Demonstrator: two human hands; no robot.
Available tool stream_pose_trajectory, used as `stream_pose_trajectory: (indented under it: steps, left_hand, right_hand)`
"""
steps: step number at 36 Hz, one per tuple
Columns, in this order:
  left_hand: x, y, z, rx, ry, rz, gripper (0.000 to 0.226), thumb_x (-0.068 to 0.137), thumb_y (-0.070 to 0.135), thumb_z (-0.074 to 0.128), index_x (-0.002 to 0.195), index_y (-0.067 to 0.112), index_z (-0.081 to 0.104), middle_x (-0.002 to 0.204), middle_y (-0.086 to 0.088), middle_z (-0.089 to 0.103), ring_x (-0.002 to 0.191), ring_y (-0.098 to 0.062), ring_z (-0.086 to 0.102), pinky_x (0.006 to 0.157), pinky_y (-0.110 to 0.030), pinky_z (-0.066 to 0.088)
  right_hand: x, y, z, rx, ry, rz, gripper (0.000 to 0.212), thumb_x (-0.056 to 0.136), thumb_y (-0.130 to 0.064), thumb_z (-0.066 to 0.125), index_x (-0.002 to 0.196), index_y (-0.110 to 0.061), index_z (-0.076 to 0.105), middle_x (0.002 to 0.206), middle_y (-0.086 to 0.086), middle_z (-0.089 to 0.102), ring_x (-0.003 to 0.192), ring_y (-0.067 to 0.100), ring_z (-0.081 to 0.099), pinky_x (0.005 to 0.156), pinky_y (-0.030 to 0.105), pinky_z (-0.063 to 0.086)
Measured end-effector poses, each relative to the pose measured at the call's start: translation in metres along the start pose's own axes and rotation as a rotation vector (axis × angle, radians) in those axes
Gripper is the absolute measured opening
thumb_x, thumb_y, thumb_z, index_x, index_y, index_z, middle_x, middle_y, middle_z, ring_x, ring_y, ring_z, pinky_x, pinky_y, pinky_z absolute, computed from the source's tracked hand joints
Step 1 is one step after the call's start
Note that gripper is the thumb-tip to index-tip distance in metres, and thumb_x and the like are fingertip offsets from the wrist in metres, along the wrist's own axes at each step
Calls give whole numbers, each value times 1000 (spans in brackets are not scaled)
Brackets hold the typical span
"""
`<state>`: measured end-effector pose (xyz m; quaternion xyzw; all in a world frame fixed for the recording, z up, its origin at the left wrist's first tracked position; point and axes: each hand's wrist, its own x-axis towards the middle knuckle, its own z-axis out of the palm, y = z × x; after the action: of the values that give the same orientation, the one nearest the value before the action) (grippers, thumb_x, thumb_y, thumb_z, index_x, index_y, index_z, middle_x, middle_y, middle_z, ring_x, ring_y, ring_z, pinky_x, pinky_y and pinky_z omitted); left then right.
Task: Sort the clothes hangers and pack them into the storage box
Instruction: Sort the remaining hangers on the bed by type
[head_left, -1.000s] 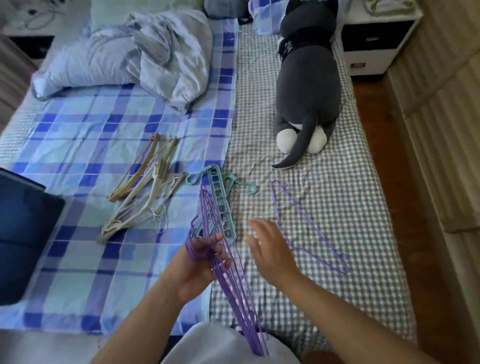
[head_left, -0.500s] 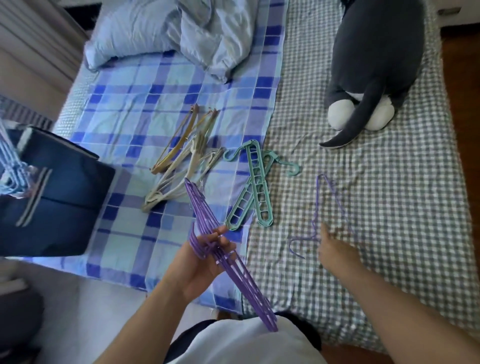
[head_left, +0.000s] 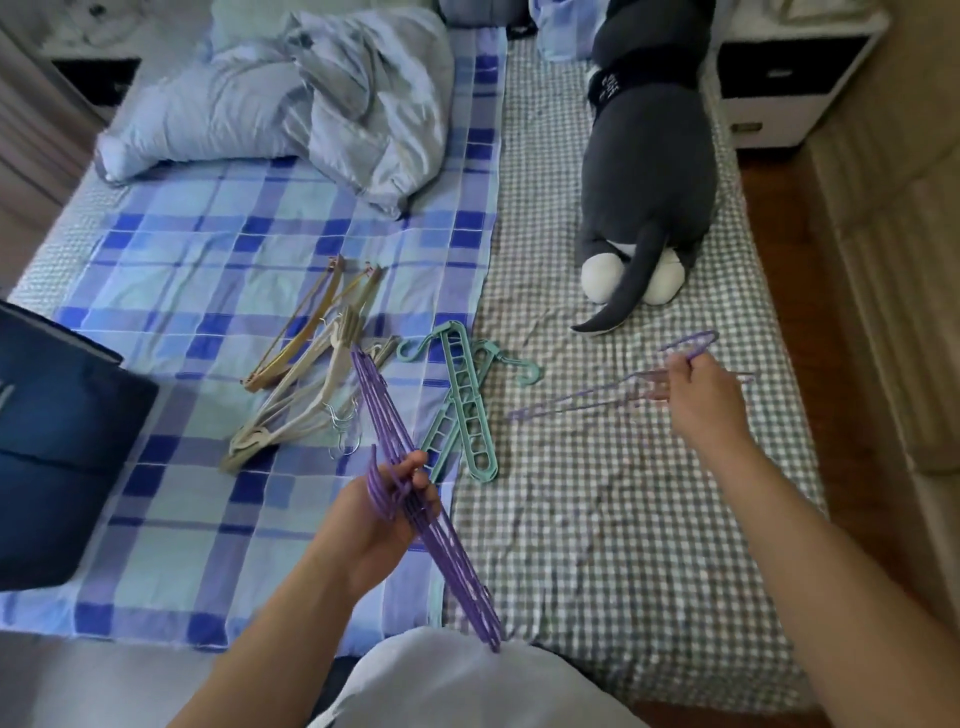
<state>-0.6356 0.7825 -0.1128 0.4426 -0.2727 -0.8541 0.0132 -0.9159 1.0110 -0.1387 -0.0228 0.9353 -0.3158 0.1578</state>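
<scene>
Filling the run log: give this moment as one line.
left hand: grips purple hanger bundle | right hand: holds thin purple hanger above bed | teal hangers: on bed

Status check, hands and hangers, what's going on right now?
Left hand grips purple hanger bundle. Right hand holds thin purple hanger lifted off bed. Green hangers and beige pile unsorted. Nothing blocking.
</scene>
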Motion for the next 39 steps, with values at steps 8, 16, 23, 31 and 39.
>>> stream_pose_trajectory:
  steps: [8, 16, 23, 31, 39]
  left_hand:
    - [8, 13, -24, 8, -103, -40, 12, 99, 9, 49, 100, 8, 61, 81, -6, 60, 74, -25, 64, 75, -37, 52]
    - [-8, 37, -32, -10, -234, -116, 24, 103, 5, 43, 119, -4, 60, 120, -22, 70, 100, -36, 72, 94, -46, 52]
    - [-37, 70, -62, 37, -465, -169, 27, 99, 5, 44, 121, 0, 57, 113, -18, 56, 99, -29, 58, 94, -43, 44]
    - [-45, 104, -111, 60, -432, -237, 38, 101, 6, 37, 98, -2, 73, 116, -23, 65, 114, -35, 59, 99, -46, 50]
    - [-45, 106, -118, -11, -351, -372, 41, 108, 12, 32, 124, -13, 60, 122, -26, 67, 102, -37, 72, 67, -47, 62]
  right_hand:
    - [-45, -1, -17, -385, 51, -389, 37, 102, -39, 50, 81, -13, 66, 89, -3, 49, 77, 13, 51, 69, 32, 42]
    - [-162, -68, 56, 231, 188, -430, 37, 102, -41, 46, 101, -15, 72, 99, -16, 57, 78, 11, 65, 65, 40, 58]
    - [-254, -159, 145, -97, 168, -798, 17, 96, -21, 54, 100, -15, 70, 86, -1, 64, 78, 18, 57, 69, 35, 52]
    - [-306, -190, 177, -39, -199, -516, 48, 97, -12, 48, 144, -22, 46, 137, -11, 48, 127, 4, 37, 112, 19, 28]
    - [-346, -183, 192, 226, -195, -236, 71, 90, -33, 69, 140, -57, 24, 128, -32, 44, 114, -8, 52, 96, 19, 48]
